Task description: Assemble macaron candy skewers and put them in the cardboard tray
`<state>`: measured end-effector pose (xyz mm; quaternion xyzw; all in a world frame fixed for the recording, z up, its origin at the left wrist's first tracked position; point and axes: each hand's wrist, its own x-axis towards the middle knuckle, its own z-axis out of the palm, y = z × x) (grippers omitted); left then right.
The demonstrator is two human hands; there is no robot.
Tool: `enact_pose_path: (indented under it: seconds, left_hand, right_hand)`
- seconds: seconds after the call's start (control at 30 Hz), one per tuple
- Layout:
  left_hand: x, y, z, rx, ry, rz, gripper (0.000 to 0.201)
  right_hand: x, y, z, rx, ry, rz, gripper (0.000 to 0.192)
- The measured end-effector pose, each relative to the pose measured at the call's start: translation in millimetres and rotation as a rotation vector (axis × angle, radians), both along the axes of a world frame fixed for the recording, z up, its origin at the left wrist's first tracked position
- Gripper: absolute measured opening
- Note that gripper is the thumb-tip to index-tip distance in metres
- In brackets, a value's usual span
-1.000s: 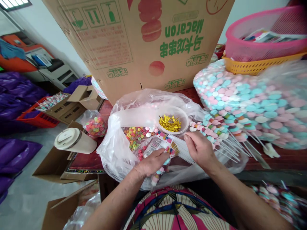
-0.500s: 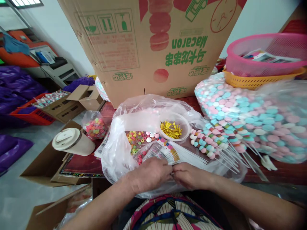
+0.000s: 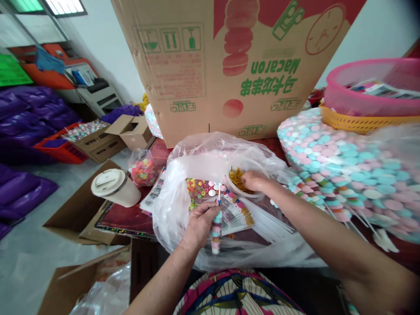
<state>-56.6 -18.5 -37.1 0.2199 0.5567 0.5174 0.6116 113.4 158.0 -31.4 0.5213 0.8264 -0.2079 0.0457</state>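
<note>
My left hand [image 3: 202,221] is closed around the gathered top of a clear-wrapped candy skewer [image 3: 215,234]. Its pink, blue and white candies point down, and a white stick [image 3: 219,192] rises above my fingers. My right hand [image 3: 254,182] reaches into a round clear tub [image 3: 259,165], its fingers bunched among gold twist ties [image 3: 236,178]. What the fingertips hold there is hidden. Between the hands lie printed wrappers [image 3: 234,218]. White sticks [image 3: 267,225] fan out to their right. Small loose candies [image 3: 199,189] are scattered behind the left hand.
A tall cardboard box [image 3: 210,78] stands behind the plastic sheet [image 3: 170,210]. Finished skewers [image 3: 331,197] and a big bag of candies [image 3: 364,162] sit right, beneath a pink basket [image 3: 370,100]. A lidded cup [image 3: 116,188] and a bag of bright candies [image 3: 143,172] are left.
My hands were together over the wrappers and have parted. The left now holds the wrapped skewer upright to the left; the right has moved up and into the tub of twist ties.
</note>
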Motion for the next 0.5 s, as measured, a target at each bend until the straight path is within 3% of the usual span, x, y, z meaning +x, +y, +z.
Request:
enact_pose_path:
  seconds: [0.23,0.37,0.5]
  left_hand:
    - [4.4,4.4,-1.7,0.014,-0.118,0.065,0.027]
    - [12.1,5.9,-2.0,0.012,-0.101,0.028,0.024]
    - [16.7,5.6,1.7,0.016,-0.094,0.039,0.023]
  right_hand:
    - [26.4,-19.0,15.5,0.145,0.062,-0.062,0.021]
    - [30.9,-24.9,16.3,0.146,0.139,-0.054,0.029]
    - [33.5,-28.5,18.8,0.123,0.244,-0.038,0.023]
